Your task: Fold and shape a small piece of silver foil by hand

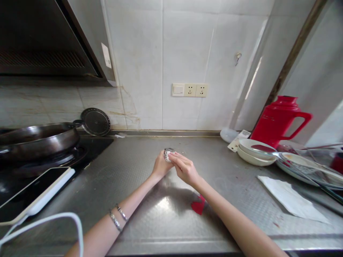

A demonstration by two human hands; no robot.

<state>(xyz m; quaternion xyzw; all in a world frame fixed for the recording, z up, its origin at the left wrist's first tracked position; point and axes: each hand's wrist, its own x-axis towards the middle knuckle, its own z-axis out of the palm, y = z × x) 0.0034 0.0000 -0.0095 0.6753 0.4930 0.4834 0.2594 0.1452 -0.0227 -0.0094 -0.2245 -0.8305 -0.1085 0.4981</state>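
My left hand (160, 166) is closed round a small foil-topped item (168, 155), held just above the steel counter. Crinkled silver foil shows at its top; the rest is hidden by my fingers, so I cannot tell its kind. From the right, my right hand (187, 168) has its fingers together and pressed against the foil. A torn red scrap (198, 205) lies on the counter under my right forearm.
At left, a large pan (40, 142) sits on the stove, with a phone (34, 192) and white cable (64, 215) in front. Bowls (255, 153), a red thermos (278, 121), plates (297, 160) and a white napkin (292, 200) occupy the right.
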